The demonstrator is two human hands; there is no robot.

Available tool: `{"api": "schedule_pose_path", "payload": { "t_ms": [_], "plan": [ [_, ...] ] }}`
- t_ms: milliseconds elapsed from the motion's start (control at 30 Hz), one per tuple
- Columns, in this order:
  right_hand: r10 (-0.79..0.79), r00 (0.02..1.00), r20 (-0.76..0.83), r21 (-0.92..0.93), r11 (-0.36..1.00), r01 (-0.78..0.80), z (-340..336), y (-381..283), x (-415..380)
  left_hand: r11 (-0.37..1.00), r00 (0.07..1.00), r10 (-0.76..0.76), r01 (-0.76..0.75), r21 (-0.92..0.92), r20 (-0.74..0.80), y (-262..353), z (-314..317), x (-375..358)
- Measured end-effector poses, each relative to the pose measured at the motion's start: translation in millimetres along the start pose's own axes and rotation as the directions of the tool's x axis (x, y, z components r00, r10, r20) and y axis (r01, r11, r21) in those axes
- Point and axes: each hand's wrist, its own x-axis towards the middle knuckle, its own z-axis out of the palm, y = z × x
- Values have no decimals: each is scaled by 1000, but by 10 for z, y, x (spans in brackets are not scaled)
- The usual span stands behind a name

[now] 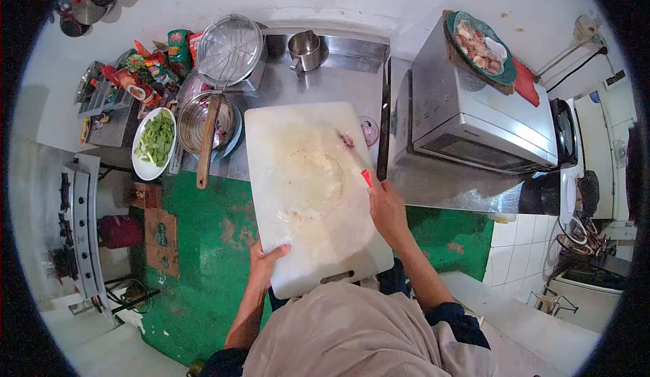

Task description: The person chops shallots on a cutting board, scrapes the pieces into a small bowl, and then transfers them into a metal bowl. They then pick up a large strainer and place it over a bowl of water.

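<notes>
A large white cutting board (308, 194) juts out over the steel counter's front edge. My left hand (265, 262) grips the board's near-left edge. My right hand (386, 207) holds a knife with a red handle (365, 177); its blade (349, 145) lies across the board's far right part. A small pink scrap sits by the blade's tip. The board's middle bears a pale worn patch.
A microwave (474, 119) with a plate of food (482, 46) on top stands right. Behind and to the left of the board are a metal bowl (198, 121) with a wooden handle (207, 143), a plate of greens (156, 140), a wire strainer (229, 48), a steel jug (305, 50), snack packets. A stove (81, 221) is far left.
</notes>
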Motion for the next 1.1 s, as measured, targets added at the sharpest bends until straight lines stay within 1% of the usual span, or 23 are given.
{"api": "schedule_pose_path", "payload": {
  "t_ms": [33,133,233,333,433,633,733,833,933,1033,1100],
  "plan": [
    [-11,1000,-13,9,1000,11,-8,25,-6,1000,1000,7,-7,-2,4,-4,-9,10],
    [-49,998,25,53,997,48,-136,12,-119,1000,1000,12,-12,-11,2,1,-23,18],
    [-62,994,85,118,992,52,-199,-14,-210,1000,1000,-2,2,-26,6,-7,-25,39],
    [-26,996,88,84,996,18,-176,52,-196,1000,1000,3,-3,-9,-7,-40,-56,64],
    [-39,999,8,-5,999,39,-113,158,-144,1000,1000,7,-7,-3,-1,-45,-75,57],
    [-52,999,-4,18,999,52,-93,216,-85,1000,1000,2,-2,8,-5,54,-36,27],
    [-20,1000,6,93,995,20,-93,84,-83,1000,1000,-3,3,-3,24,29,-52,46],
    [-39,999,33,39,999,37,-32,-28,-28,1000,1000,0,0,5,26,16,-48,54],
    [-2,1000,9,29,1000,2,39,-25,24,1000,1000,8,-8,18,27,32,-46,54],
    [84,996,30,50,995,-85,-25,-14,74,1000,1000,2,-2,19,31,40,-48,47],
    [65,998,15,57,996,-66,-29,60,74,1000,1000,2,-3,15,29,46,-52,45]
  ]
}}
